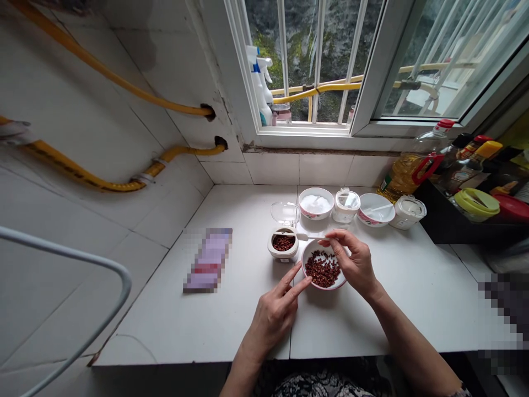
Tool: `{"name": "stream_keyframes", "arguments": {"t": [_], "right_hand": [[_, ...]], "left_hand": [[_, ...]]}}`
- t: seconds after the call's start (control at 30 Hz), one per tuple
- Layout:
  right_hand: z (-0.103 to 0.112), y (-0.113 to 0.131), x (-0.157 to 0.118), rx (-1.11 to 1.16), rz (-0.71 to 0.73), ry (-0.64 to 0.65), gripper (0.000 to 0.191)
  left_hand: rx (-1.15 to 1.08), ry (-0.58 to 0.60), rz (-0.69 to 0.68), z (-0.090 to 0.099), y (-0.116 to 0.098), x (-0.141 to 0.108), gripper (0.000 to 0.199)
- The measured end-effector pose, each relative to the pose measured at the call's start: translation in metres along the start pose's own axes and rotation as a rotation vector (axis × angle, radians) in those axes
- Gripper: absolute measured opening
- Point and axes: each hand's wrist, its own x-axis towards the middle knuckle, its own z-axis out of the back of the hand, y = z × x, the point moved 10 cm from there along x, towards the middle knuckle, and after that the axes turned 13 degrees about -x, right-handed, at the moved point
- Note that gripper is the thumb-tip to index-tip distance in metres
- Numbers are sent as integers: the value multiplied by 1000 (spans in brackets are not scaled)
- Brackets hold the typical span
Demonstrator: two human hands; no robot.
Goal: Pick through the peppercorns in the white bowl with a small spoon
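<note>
My right hand (351, 259) pinches the handle of a small white spoon (303, 237), held level above the bowl's far rim. The spoon's other end reaches over the mouth of a spice jar (283, 252) with its clear lid (285, 213) flipped up. Dark red peppercorns, probably Sichuan pepper, partly fill the jar. More of these peppercorns (323, 269) lie in a white bowl (306, 253) with a pink rim. The fingers of my left hand (278, 309) are stretched out, with fingertips against the bowl's left side.
Behind stand a bowl of white grains (316, 203), a lidded jar (346, 205), a bowl with a white spoon (376, 209) and another jar (409, 212). An oil bottle (407, 171) and a dark rack of bottles (442, 220) are at right. A purple packet (209, 260) lies left.
</note>
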Motion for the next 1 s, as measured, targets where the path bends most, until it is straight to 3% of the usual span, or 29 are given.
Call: {"name": "stream_keyframes", "arguments": {"t": [0.17,0.33,0.43,0.6,0.8,1.0], "right_hand": [[5,-21,0,-62,-84,75,13],[-4,-22,0,-318,-6,147,17],[-17,-20,-2,-353,20,223,20],[-23,-30,-5,-230,-122,291,18],[-20,-46,-6,91,-373,315,14],[-14,-47,-4,125,-392,273,14]], "left_hand": [[-4,-4,0,0,-1,1,62],[-3,0,12,1,-2,1,62],[-8,0,8,1,-2,1,63],[-16,-3,-2,1,-2,1,62],[-14,2,8,1,-1,1,63],[-16,4,6,0,-1,1,63]]}}
